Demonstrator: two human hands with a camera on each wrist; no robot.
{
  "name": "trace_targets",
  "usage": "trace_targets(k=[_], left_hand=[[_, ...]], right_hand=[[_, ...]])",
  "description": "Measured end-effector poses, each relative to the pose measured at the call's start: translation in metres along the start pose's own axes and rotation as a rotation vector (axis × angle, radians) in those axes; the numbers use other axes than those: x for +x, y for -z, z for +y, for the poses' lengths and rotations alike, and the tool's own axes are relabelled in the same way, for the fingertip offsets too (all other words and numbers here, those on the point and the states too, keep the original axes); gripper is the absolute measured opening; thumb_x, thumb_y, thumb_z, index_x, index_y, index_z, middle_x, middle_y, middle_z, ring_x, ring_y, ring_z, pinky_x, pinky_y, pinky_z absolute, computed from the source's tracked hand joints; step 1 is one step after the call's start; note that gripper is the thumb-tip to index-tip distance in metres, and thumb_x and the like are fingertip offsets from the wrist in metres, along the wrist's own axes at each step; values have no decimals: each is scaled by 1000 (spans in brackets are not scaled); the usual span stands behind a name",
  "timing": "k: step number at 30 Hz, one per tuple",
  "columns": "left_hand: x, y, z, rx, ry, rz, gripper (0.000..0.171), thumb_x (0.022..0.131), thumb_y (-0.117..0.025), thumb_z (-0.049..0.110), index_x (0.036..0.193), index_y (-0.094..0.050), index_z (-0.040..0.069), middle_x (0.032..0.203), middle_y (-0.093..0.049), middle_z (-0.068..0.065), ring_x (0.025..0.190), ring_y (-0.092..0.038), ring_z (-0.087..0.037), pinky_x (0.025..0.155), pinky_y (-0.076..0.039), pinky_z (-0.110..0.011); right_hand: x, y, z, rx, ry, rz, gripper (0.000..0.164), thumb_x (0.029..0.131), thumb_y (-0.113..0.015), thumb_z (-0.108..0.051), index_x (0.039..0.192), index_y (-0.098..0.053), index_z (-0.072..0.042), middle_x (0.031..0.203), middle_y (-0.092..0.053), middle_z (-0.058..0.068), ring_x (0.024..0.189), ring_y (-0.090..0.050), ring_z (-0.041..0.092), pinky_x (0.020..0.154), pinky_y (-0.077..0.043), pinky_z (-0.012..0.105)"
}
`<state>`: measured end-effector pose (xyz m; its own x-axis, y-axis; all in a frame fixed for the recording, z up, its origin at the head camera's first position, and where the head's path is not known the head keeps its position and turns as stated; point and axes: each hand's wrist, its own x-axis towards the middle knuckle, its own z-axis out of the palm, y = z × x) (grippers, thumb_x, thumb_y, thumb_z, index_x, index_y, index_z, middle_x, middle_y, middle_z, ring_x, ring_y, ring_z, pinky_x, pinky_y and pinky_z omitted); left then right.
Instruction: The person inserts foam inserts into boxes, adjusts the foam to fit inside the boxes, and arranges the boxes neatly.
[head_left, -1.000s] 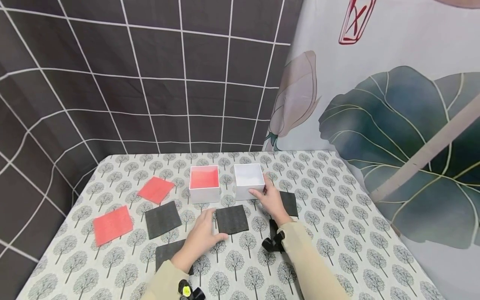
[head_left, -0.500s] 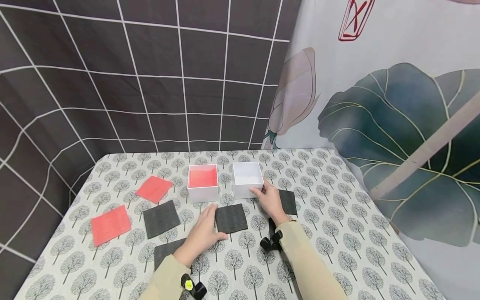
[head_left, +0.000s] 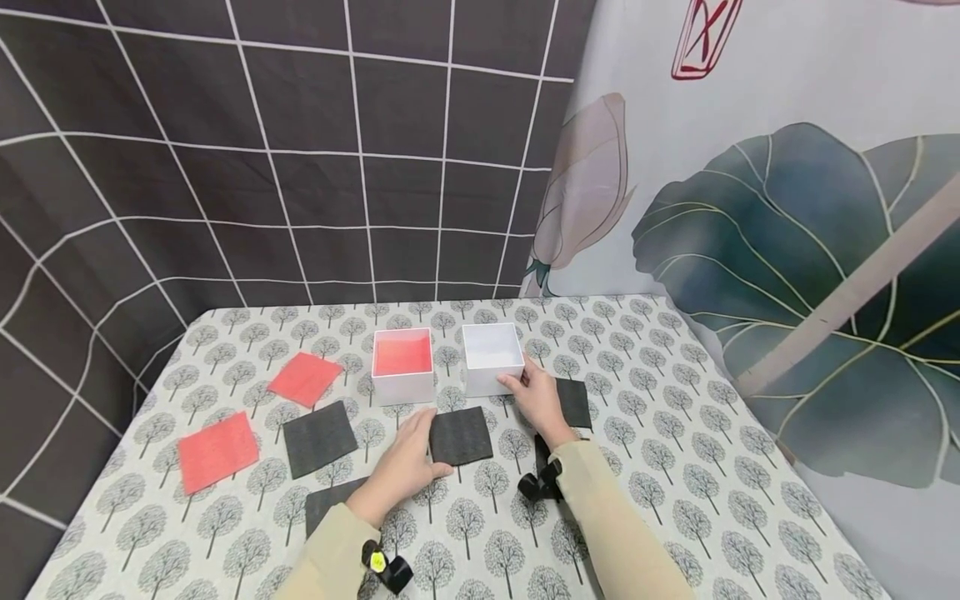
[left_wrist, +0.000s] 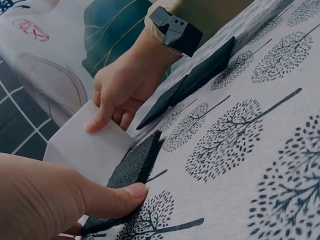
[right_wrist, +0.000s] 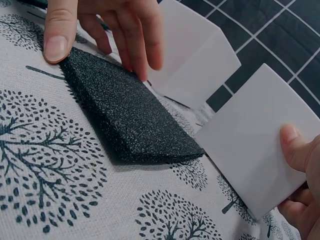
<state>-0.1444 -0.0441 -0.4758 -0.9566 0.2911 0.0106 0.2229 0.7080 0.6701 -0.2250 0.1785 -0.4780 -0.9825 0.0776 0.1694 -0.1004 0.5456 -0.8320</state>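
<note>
Evidently neither hand has shifted over the last second, so work appears paused: your left hand [head_left: 400, 464] spans wide at the black pad [head_left: 463, 436], which lies at its 2 o'clock, contact partly unclear; your right hand [head_left: 541, 402] pinches the white box [head_left: 482, 383] at 4 o'clock, box at the pad's 1 o'clock

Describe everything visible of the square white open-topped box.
The square white open-topped box has thin, smooth, card-like walls and a pale inside. It stands mouth up on the white tree-printed tablecloth. The right hand holds it by its near right corner, thumb on the front wall, fingers at the right side.
</note>
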Motion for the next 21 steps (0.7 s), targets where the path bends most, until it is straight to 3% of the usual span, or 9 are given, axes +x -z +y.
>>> trace_targets(k=[9, 17, 21], left_hand=[[0, 0, -1, 22, -31, 29, 87, 67, -83, 24, 137, -37, -3, 135, -41, -20, 126, -37, -35, 102, -36, -49], [-1, -1, 0, 15, -62, 73, 86, 62, -85, 21, 133, -42, -1, 119, -39, -15, 110, -43, -31, 86, -48, -45], [-1, 0, 1, -16, -75, 88, 82, 61, -85, 19, 129, -46, -3, 116, -37, -14, 110, -42, -30, 90, -46, -44]], right_hand=[[0, -1, 1, -1, 9, -1, 61, 85, -68, -21, 137, -44, -3, 125, -56, 18, 113, -56, 25, 90, -49, 32], [-1, -1, 1, -13, 13, 15, 60, 83, -69, -22, 135, -46, -3, 120, -58, 19, 109, -58, 27, 88, -50, 33], [-1, -1, 1, -13, 13, 13, 62, 83, -69, -23, 136, -45, -2, 122, -58, 19, 110, -57, 26, 89, -49, 32]])
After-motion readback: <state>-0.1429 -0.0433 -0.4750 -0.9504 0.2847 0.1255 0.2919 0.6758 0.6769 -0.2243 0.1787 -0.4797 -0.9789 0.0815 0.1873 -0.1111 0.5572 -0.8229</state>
